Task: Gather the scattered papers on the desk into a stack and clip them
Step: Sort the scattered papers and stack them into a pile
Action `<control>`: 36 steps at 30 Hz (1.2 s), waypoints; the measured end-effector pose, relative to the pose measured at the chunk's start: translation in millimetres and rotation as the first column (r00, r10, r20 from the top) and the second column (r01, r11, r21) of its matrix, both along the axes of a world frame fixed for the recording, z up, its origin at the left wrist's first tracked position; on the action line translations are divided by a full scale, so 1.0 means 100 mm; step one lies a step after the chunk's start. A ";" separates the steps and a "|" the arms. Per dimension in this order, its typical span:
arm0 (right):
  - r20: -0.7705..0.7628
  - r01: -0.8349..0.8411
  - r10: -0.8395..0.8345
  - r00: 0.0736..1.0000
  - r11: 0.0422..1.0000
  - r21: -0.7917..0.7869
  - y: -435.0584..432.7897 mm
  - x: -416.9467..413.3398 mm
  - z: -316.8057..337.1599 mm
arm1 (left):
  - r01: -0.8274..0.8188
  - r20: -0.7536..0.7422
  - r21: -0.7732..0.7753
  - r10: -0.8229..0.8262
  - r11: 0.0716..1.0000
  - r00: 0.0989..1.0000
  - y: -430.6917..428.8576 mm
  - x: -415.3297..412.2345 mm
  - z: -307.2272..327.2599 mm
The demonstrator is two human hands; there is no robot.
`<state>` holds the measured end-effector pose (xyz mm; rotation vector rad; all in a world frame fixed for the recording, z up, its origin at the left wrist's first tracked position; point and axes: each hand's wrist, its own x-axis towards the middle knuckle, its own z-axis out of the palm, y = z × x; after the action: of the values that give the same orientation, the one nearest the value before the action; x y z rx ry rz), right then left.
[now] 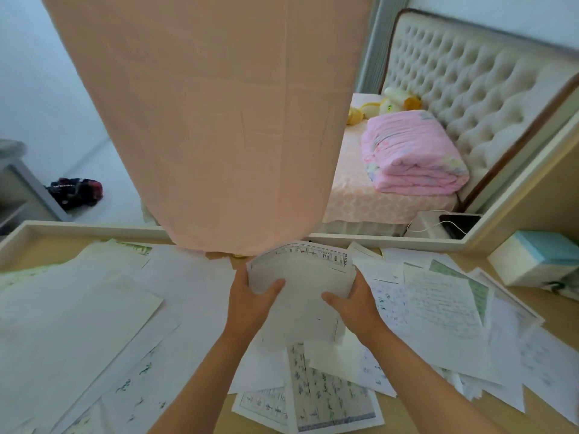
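Paper stack (pixel 300 292): held between both hands over the middle of the desk (pixel 551 311), near its far edge; whether it touches the sheets below cannot be told.
Left hand (pixel 250 305): grips the stack's left edge, thumb across the top sheet, fingers hidden underneath.
Right hand (pixel 354 305): grips the right edge, thumb on top, fingers hidden underneath.
Left sheets (pixel 78 308): large, pale, overlapping, flat on the desk.
Right sheets (pixel 445 308): handwritten, overlapping, some with green print.
Near pages (pixel 329 399): printed characters, between the forearms.
Curtain (pixel 213 120): peach, hanging behind the stack.
Box (pixel 532 258): white and teal, far right on the desk.
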<state>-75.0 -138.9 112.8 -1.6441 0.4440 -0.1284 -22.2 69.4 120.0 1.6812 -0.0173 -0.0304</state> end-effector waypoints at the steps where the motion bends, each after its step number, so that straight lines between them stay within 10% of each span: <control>1: 0.012 0.001 -0.001 1.000 1.000 0.005 -0.01 -0.01 0.00 | -0.027 0.017 -0.028 0.028 0.999 0.999 -0.01 -0.02 0.02; 13: 0.010 -0.006 0.006 1.000 1.000 -0.020 0.04 -0.09 -0.06 | -0.326 0.062 -0.123 0.335 0.937 0.940 -0.14 -0.14 0.20; 21: -0.008 0.063 -0.062 0.998 0.997 0.042 -0.02 0.00 -0.01 | -0.027 0.085 -0.080 0.033 0.996 0.996 0.06 -0.13 0.17; 26: -0.031 0.038 -0.034 0.999 0.987 0.155 -0.14 -0.06 -0.05 | 0.137 0.010 0.255 -0.145 0.957 0.989 0.12 -0.11 -0.09; 31: 0.103 0.186 -0.162 0.981 0.937 -0.297 -0.30 -0.06 0.06 | 0.091 0.152 0.510 -0.194 0.855 0.969 -0.02 -0.03 -0.01; 36: -0.023 -0.198 0.226 0.974 0.795 -0.574 -0.35 0.07 0.46 | 0.093 0.328 0.691 -0.426 0.717 0.843 -0.27 0.06 0.33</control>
<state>-67.9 -173.9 159.0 -2.2735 0.1810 -0.1405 -16.2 42.4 152.5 2.3502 -0.7056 0.1753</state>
